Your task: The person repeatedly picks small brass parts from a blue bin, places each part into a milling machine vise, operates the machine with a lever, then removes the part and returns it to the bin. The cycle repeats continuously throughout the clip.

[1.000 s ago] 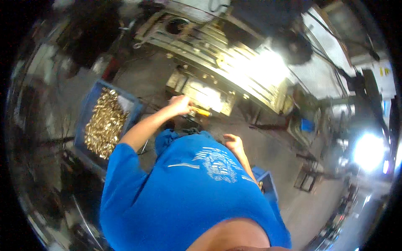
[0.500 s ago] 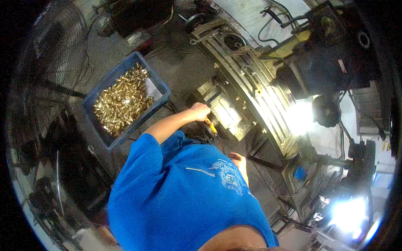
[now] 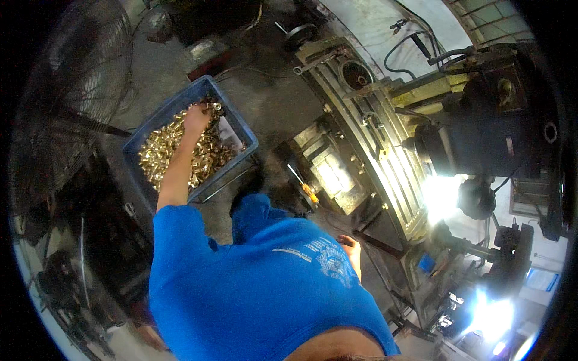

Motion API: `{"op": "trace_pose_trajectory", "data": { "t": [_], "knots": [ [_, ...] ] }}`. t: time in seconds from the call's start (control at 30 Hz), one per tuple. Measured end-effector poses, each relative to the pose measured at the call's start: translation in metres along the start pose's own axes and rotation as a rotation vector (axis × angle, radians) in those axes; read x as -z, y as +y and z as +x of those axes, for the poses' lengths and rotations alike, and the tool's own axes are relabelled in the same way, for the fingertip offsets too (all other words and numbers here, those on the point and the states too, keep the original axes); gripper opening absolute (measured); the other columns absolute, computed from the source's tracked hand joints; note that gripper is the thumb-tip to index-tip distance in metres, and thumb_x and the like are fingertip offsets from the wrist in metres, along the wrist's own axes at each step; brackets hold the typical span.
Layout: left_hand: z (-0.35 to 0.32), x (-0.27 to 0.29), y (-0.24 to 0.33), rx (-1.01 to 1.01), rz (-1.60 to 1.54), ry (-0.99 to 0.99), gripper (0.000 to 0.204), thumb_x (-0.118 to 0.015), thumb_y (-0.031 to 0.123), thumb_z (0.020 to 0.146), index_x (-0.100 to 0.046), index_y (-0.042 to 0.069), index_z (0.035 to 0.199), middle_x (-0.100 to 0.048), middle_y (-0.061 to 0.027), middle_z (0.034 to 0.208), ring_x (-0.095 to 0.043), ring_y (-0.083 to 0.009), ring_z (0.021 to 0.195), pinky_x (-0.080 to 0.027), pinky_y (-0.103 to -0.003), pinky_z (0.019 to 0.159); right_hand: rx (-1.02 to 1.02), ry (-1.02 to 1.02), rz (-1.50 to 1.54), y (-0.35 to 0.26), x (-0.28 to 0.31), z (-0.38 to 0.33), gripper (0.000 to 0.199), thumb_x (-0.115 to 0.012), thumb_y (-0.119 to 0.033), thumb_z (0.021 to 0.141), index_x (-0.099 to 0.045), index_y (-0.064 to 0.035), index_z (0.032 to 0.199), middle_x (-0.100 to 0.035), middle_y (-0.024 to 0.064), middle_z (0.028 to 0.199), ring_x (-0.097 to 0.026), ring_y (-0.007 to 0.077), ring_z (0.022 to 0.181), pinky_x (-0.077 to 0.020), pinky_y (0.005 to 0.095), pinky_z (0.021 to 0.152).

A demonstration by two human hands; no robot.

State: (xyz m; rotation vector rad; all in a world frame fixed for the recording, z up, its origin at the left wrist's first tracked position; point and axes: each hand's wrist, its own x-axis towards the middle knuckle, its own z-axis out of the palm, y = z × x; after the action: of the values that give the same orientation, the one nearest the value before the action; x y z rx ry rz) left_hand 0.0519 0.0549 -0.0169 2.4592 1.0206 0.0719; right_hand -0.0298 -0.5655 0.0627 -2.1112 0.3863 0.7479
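Note:
My left arm reaches out to a blue plastic bin [image 3: 232, 99] heaped with small brass fittings [image 3: 158, 153]. My left hand [image 3: 195, 119] is down among the fittings at the bin's far side; its fingers are hidden and blurred, so any grip on a piece cannot be made out. Close to the front of my blue shirt, my right hand [image 3: 351, 249] has its fingers curled, partly covered by the shirt; what they hold, if anything, is hidden. Between the bin and the machine, an orange-handled tool with a thin metal shaft [image 3: 310, 192] points away from me.
A milling machine's long slotted table [image 3: 367, 129] runs diagonally at the right, with a brightly lit metal block [image 3: 334, 174] on its near side. The dark machine head [image 3: 481, 114] stands beyond. A fan with a wire guard [image 3: 90, 60] is at the far left.
My left hand has moved left from beside the orange-handled tool at the machine into the bin of brass fittings. The right hand stays near my shirt. The view has shifted slightly.

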Motion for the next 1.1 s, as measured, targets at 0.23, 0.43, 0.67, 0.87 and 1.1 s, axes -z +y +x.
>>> {"op": "trace_pose_trajectory", "data": {
  "t": [0.23,0.43,0.67,0.87,1.1],
  "knots": [
    [0.039,-0.021,0.017,0.068,0.251,-0.086,0.031,-0.06,0.022,0.077,-0.06,0.006,0.104,-0.063,-0.0164,0.102,-0.062,-0.0342,0.09,-0.05,-0.044,0.079,-0.067,0.005,-0.142,-0.023,0.001,-0.009,0.044,-0.058,-0.005,0.063,-0.062,0.0001,0.107,-0.066,0.0105,0.097,-0.061,0.0158,0.085,-0.0477,0.0258,0.072],
    [0.046,-0.041,0.011,0.012,0.34,-0.054,0.023,-0.054,0.013,0.079,-0.056,0.005,0.101,-0.063,-0.0152,0.098,-0.062,-0.033,0.091,-0.05,-0.044,0.076,-0.087,-0.01,-0.11,-0.013,0.003,-0.016,0.044,-0.057,-0.005,0.065,-0.062,0.0006,0.108,-0.065,0.0133,0.101,-0.062,0.019,0.092,-0.0468,0.027,0.08],
    [0.029,-0.001,0.024,0.034,0.157,0.062,0.037,-0.067,0.028,0.071,-0.06,0.001,0.095,-0.065,-0.0187,0.086,-0.062,-0.0347,0.085,-0.049,-0.043,0.073,-0.105,0.011,-0.115,-0.023,-0.003,-0.033,0.042,-0.058,-0.004,0.065,-0.062,0.0004,0.107,-0.065,0.0146,0.1,-0.062,0.0204,0.094,-0.0462,0.0278,0.083],
    [-0.036,0.028,0.085,-0.317,-0.536,-0.009,0.015,-0.067,0.009,0.073,-0.063,-0.002,0.083,-0.064,-0.0093,0.073,-0.059,-0.0139,0.066,-0.047,-0.027,0.063,0.135,-0.023,0.097,-0.003,0.012,-0.012,0.041,-0.053,0.0,0.063,-0.062,0.0021,0.103,-0.066,0.0116,0.095,-0.061,0.0176,0.087,-0.0482,0.0276,0.076],
    [-0.189,0.033,0.267,-1.198,-0.469,-0.374,0.016,-0.065,0.002,0.073,-0.06,0.002,0.089,-0.057,-0.0111,0.081,-0.058,-0.0283,0.073,-0.047,-0.033,0.064,0.501,-0.429,1.014,-0.128,-0.002,0.019,0.06,-0.05,0.016,0.065,-0.05,-0.0012,0.123,-0.055,0.0135,0.12,-0.056,0.0236,0.104,-0.0468,0.0339,0.084]
  ]
}}
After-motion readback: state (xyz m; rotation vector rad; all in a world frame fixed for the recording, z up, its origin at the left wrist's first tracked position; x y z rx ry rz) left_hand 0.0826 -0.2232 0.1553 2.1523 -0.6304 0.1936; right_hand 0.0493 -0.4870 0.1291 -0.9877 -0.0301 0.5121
